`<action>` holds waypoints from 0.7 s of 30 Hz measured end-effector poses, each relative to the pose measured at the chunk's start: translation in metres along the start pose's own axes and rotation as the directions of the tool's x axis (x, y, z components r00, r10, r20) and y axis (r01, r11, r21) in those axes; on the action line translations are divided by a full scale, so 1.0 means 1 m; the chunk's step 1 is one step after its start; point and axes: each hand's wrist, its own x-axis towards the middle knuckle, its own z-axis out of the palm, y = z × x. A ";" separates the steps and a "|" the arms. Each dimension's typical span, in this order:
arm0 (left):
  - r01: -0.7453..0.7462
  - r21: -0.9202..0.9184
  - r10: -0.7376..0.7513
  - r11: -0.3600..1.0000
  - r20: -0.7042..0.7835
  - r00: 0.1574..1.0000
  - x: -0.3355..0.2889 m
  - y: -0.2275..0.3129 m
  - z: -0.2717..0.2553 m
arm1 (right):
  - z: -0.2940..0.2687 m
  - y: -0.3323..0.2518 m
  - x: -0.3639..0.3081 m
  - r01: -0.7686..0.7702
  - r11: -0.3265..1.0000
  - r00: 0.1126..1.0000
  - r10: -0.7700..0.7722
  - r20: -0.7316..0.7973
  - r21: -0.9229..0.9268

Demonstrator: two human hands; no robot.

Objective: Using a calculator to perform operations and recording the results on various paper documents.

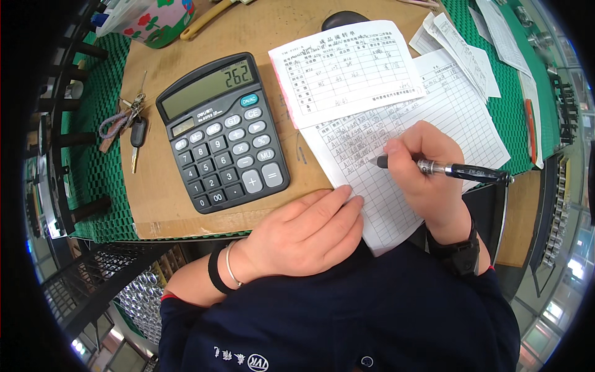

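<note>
My right hand (424, 167) is closed round a black gel pen (462, 172), its dark tip end over the handwritten rows of a ruled record sheet (396, 214). The left hand (307, 232) lies flat at the sheet's lower left edge, fingers stretched out and fingertips touching the paper. Overlapping the top of that sheet is a white printed form (347, 71) with a pink edge and handwritten entries. A black desk calculator (223, 133) with a lit-up number on its display sits to the left of the papers.
A brown cardboard sheet (149, 211) covers much of the green mat (102, 208). Keys (137, 133) lie left of the calculator; a flowered tub (155, 25) and a yellow-handled tool (207, 20) are behind it. Loose papers (455, 49) lie far right, with a dark rounded object (344, 20) behind the form.
</note>
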 end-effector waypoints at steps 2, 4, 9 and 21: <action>-0.004 -0.003 0.004 1.000 -0.008 1.000 0.001 0.000 0.000 | -0.001 0.000 -0.001 -0.005 1.000 1.000 0.005 -0.014 -0.001; -0.002 0.002 0.002 1.000 -0.005 1.000 0.001 0.001 0.000 | -0.001 0.002 -0.001 -0.043 0.999 0.998 0.044 -0.035 0.032; 0.004 0.006 -0.004 1.000 -0.002 1.000 0.000 0.000 0.000 | 0.001 0.000 0.001 -0.012 1.000 1.000 0.012 -0.025 -0.002; 0.003 0.017 -0.003 1.000 -0.002 1.000 0.001 0.001 -0.001 | 0.002 0.003 -0.001 -0.008 1.000 0.998 0.008 -0.065 0.001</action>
